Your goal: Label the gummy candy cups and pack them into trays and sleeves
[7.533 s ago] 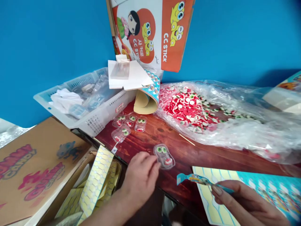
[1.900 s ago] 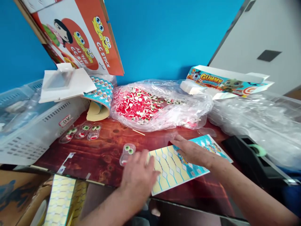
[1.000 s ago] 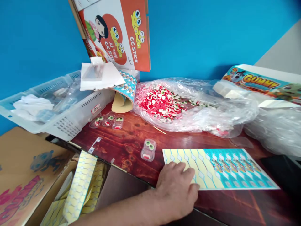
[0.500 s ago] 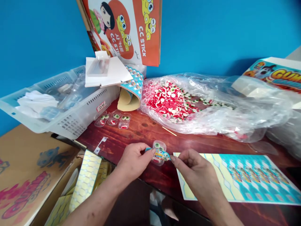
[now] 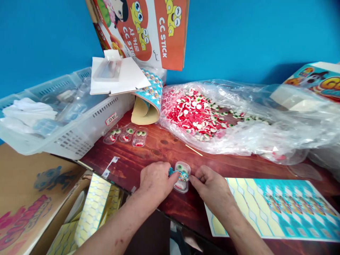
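Note:
A small clear plastic candy case with green eyes and a red mouth lies on the dark wooden table. A blue sticker stretches across its top. My left hand pinches the sticker's left end. My right hand pinches its right end. Both hands rest against the case. To the right lies a sticker sheet, partly peeled to yellow backing on its left part.
Three filled cases sit near a white basket. A clear bag of red, white and green gummies spreads behind. An orange CC STICK box leans on the blue wall. Cardboard boxes stand lower left.
My right hand came back into view with a blue sticker. Both hands have lowered it onto the case, which now rests on the table.

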Motion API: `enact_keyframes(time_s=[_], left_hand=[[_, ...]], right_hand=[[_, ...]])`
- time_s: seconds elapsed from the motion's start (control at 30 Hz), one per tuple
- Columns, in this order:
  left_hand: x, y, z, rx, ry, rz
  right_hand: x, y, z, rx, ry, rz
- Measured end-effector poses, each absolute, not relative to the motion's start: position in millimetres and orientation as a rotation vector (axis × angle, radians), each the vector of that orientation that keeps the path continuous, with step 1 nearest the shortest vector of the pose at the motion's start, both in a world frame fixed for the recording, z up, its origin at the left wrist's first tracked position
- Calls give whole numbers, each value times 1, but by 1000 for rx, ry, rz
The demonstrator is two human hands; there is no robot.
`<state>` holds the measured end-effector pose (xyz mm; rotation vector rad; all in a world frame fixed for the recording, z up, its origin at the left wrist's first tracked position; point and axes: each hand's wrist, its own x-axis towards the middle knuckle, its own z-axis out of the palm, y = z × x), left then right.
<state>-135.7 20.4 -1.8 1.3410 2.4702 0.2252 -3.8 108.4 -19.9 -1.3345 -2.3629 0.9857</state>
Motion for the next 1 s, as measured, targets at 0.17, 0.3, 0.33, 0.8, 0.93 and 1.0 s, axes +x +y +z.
enact_keyframes(time_s=[0.17, 0.3, 0.33, 0.8, 0.93, 1.0], left_hand=[[-132, 19, -3, 1402, 2494, 227], [-128, 18, -3, 1358, 2535, 255], [-127, 17, -4, 1358, 2546, 257], [-111, -11, 10, 614, 1473, 1335], [-94, -13, 25, 400, 1261, 1582], [-87, -14, 27, 359, 1313, 1686]], right_hand=[[1, 111, -19, -1328, -2547, 888], [-3, 114, -9, -1279, -2650, 523], [-6, 115, -6, -1208, -2675, 451], [6, 96, 15, -832, -1624, 1993], [24, 87, 37, -905, -1733, 1586], [40, 79, 45, -1021, -1814, 1109]])
